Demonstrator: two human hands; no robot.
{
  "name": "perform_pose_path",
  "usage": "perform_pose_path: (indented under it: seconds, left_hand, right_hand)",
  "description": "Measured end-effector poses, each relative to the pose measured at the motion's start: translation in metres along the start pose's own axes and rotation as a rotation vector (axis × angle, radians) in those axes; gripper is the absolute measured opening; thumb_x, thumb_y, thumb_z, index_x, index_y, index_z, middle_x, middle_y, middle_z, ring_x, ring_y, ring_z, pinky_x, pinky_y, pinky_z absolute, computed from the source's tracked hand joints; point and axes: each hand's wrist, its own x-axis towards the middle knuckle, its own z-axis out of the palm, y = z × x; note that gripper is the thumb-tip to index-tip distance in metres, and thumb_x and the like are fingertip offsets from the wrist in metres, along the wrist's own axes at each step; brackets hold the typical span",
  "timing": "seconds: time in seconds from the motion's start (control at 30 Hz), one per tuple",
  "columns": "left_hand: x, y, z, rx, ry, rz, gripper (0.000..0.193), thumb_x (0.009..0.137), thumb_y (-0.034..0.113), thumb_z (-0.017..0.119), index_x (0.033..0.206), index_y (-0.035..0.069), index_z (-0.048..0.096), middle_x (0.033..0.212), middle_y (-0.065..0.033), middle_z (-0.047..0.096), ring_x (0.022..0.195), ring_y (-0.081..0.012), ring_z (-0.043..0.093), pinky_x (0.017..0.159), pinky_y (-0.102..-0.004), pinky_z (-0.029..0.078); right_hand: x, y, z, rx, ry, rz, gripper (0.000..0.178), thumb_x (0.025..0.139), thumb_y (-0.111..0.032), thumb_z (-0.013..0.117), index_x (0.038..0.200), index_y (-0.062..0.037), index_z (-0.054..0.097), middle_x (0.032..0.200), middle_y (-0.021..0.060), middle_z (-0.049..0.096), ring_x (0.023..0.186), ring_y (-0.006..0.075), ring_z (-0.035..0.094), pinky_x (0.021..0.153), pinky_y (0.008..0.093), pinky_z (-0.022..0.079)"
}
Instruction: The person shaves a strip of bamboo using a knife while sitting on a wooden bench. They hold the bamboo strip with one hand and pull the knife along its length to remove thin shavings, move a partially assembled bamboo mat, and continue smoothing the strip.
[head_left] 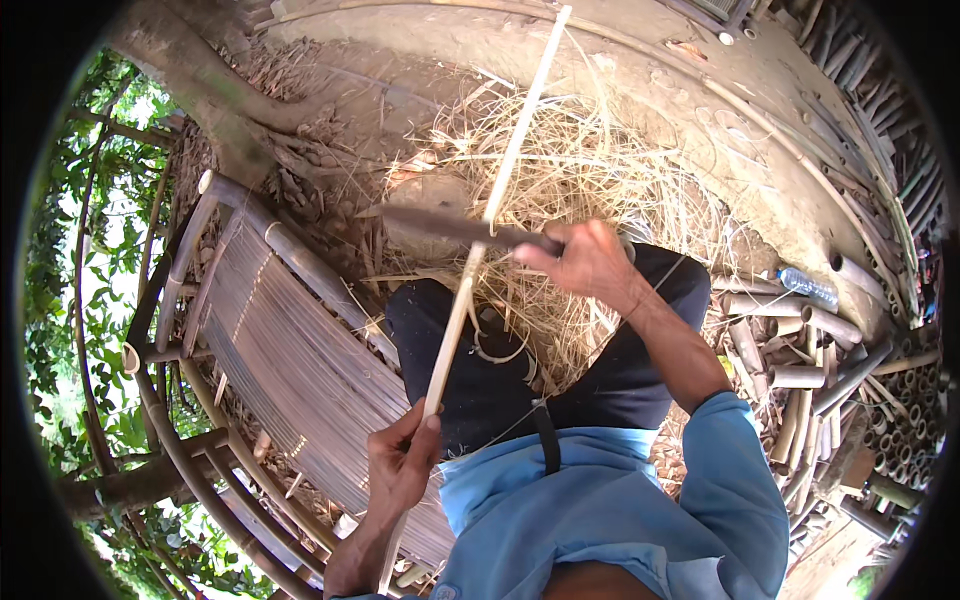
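A long pale bamboo strip [512,150] runs from beside my left forearm up past my knees toward the far ground. My left hand [405,455] is closed round its near part, thumb on top. In my right hand [588,262] is the handle of a long dark knife [440,224], its blade pointing left and lying across the strip, apparently touching it. A thin curl of shaving [500,345] hangs near the strip over my dark trousers. My right fingers wrap the handle; part of it is hidden by them.
Heaped pale shavings [610,170] cover the ground ahead. On the left stands a slatted bamboo bench [290,310], with a tree trunk [215,100] beyond. To the right lie cut bamboo pieces [797,377], a plastic bottle [806,286] and stacked bamboo tubes [900,425].
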Motion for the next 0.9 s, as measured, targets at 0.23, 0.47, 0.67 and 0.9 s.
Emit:
perform_pose_path:
  seconds: [0.23, 0.47, 0.67, 0.9]
  left_hand:
    - [-0.087, -0.011, -0.035, 0.372, 0.101, -0.106, 0.030, 0.093, 0.015, 0.074, 0.115, -0.006, 0.073, 0.070, -0.0006, 0.063, 0.057, -0.0055, 0.049, 0.050, -0.0240, 0.038]
    - [-0.059, -0.015, -0.046, 0.586, 0.164, 0.016, 0.033, 0.091, 0.012, 0.074, 0.120, -0.004, 0.072, 0.064, -0.0040, 0.063, 0.059, -0.0051, 0.053, 0.049, -0.0286, 0.042]
    - [0.019, 0.033, -0.057, 0.777, 0.118, 0.430, 0.024, 0.094, 0.013, 0.070, 0.112, -0.002, 0.076, 0.063, -0.0121, 0.069, 0.045, -0.0103, 0.056, 0.031, -0.0311, 0.036]
    - [0.001, 0.106, -0.064, 1.421, 0.783, 1.270, 0.025, 0.088, 0.021, 0.079, 0.096, -0.002, 0.074, 0.092, -0.0176, 0.073, 0.062, -0.0241, 0.066, 0.052, -0.0400, 0.054]
  right_hand:
    - [0.055, 0.166, -0.087, -0.255, 0.288, 0.349, 0.083, 0.095, -0.077, 0.044, 0.087, 0.0001, 0.075, 0.068, 0.0160, 0.069, 0.064, 0.0285, 0.070, 0.056, 0.0464, 0.051]
    - [0.071, 0.102, -0.081, 0.170, 0.245, 0.594, 0.087, 0.094, -0.078, 0.046, 0.066, 0.0032, 0.062, 0.061, 0.0137, 0.059, 0.057, 0.0244, 0.055, 0.066, 0.0398, 0.048]
    - [0.047, 0.004, 0.017, 1.166, 0.131, 0.623, 0.054, 0.094, -0.050, 0.071, 0.102, 0.0026, 0.064, 0.060, 0.0012, 0.054, 0.043, 0.0067, 0.049, 0.037, 0.0193, 0.040]
    - [0.051, 0.004, 0.058, 1.679, 0.302, 0.827, 0.022, 0.099, -0.020, 0.067, 0.111, -0.0044, 0.056, 0.077, 0.0083, 0.055, 0.053, 0.0130, 0.049, 0.046, 0.0302, 0.046]
